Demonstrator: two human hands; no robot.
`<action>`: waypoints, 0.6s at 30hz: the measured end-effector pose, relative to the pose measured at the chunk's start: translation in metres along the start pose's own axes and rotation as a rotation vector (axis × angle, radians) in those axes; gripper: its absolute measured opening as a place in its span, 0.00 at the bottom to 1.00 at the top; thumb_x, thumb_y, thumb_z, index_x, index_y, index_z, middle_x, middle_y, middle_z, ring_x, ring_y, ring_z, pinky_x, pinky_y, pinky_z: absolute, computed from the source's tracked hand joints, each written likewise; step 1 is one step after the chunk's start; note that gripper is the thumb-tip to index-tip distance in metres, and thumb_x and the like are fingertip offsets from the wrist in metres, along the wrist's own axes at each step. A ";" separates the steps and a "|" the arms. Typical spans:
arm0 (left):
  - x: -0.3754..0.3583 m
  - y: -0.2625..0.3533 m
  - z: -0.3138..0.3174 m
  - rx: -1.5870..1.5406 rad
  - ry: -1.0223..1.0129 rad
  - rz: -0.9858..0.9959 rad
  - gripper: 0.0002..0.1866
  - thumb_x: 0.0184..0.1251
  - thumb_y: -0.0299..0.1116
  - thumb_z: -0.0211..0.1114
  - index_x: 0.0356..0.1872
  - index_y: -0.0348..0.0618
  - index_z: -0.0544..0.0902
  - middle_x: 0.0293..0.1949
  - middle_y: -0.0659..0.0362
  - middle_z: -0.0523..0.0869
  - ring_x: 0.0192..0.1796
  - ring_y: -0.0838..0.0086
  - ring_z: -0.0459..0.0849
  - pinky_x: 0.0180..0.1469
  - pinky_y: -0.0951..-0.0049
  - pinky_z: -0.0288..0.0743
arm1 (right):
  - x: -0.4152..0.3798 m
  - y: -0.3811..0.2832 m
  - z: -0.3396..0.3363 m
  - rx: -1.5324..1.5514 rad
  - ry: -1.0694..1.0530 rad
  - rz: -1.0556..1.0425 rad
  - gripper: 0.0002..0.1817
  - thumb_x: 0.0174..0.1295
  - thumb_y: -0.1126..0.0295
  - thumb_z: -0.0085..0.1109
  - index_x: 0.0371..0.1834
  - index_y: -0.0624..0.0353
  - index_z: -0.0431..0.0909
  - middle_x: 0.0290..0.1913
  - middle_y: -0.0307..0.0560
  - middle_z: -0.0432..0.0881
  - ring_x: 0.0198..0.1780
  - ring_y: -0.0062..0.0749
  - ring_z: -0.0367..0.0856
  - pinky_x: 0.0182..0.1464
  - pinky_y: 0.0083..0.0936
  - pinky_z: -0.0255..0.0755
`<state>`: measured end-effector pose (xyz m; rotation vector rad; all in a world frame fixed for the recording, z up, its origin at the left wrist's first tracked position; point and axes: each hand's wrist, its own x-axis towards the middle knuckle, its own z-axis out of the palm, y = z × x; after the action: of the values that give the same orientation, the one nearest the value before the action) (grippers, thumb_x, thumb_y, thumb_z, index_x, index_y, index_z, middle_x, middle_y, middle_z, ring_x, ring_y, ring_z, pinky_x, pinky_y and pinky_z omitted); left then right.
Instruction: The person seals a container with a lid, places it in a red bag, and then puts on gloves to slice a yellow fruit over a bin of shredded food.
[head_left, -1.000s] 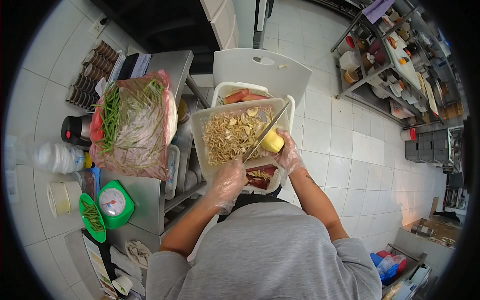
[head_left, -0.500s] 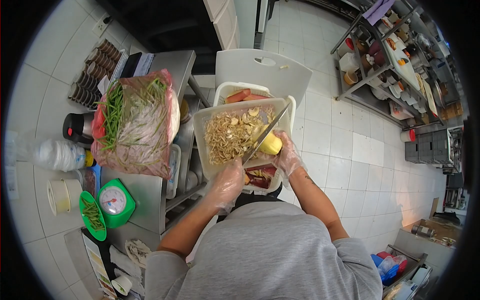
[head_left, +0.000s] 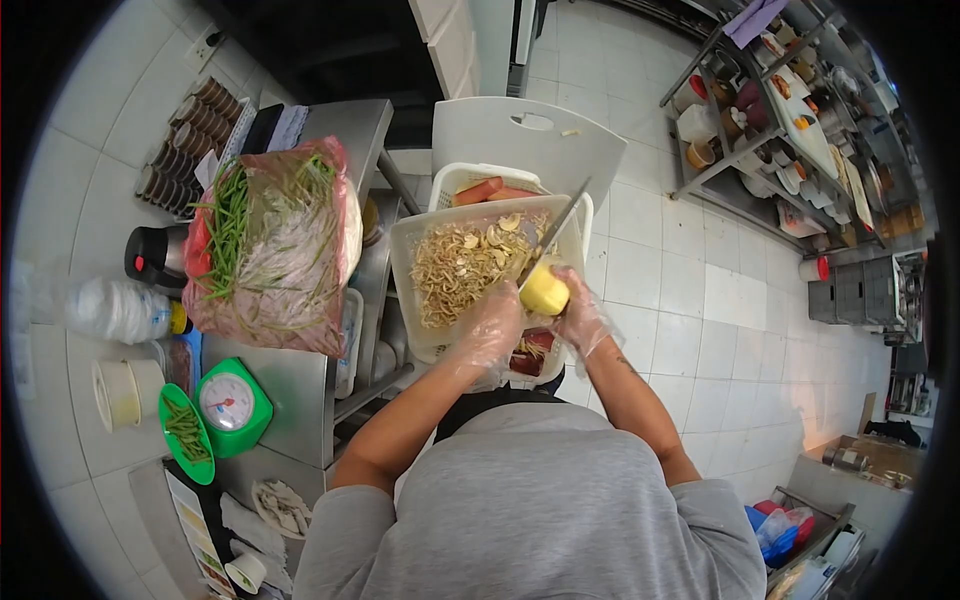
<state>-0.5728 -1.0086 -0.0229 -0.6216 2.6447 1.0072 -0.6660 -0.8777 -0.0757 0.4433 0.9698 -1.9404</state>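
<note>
My left hand (head_left: pixel 492 322), in a clear plastic glove, is closed round the handle of a long knife (head_left: pixel 558 228). Its blade slants up and to the right, against or very close to a pale yellow banana blossom (head_left: pixel 545 291). That blossom is gripped by my gloved right hand (head_left: pixel 582 315), its cut end facing me. Both hands are over the near right part of a white plastic tub (head_left: pixel 401 282), which holds a heap of thin shreds (head_left: pixel 448 276) and a few round slices. Dark red outer leaves (head_left: pixel 528 362) show just below my hands.
Under the tub, a white basket (head_left: pixel 588 222) holds reddish pieces (head_left: pixel 480 190). A white chair (head_left: pixel 470 130) stands behind. On the steel table at left are a bag of green beans (head_left: pixel 285 250), a green scale (head_left: pixel 232 406) and a green dish (head_left: pixel 186 432). Steel shelving (head_left: pixel 735 160) stands right.
My left hand and the knife have moved right and slightly up. The banana blossom has turned, so its end faces me more. More of the blade now reaches beyond the tub's rim.
</note>
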 end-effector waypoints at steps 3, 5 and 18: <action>0.001 -0.001 -0.014 0.004 -0.041 0.054 0.15 0.72 0.33 0.45 0.49 0.32 0.73 0.41 0.36 0.83 0.47 0.43 0.83 0.50 0.48 0.75 | -0.009 -0.008 0.010 -0.061 0.047 -0.042 0.25 0.61 0.53 0.61 0.58 0.53 0.72 0.48 0.49 0.82 0.42 0.41 0.85 0.31 0.36 0.82; -0.008 0.000 -0.028 -0.125 -0.061 0.079 0.16 0.72 0.35 0.48 0.49 0.31 0.73 0.41 0.34 0.82 0.46 0.41 0.82 0.49 0.48 0.73 | 0.007 -0.010 -0.009 -0.099 0.062 -0.039 0.27 0.60 0.49 0.61 0.58 0.52 0.72 0.49 0.47 0.82 0.42 0.41 0.85 0.33 0.34 0.82; -0.013 -0.028 -0.018 -0.063 0.012 0.203 0.13 0.73 0.37 0.51 0.45 0.34 0.72 0.37 0.38 0.81 0.42 0.42 0.80 0.46 0.49 0.73 | 0.007 -0.028 0.002 -0.074 0.046 -0.076 0.29 0.65 0.47 0.58 0.61 0.57 0.70 0.54 0.49 0.81 0.48 0.41 0.85 0.41 0.37 0.85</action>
<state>-0.5496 -1.0359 -0.0209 -0.3782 2.7388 1.1486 -0.6928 -0.8750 -0.0659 0.4158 1.0991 -1.9627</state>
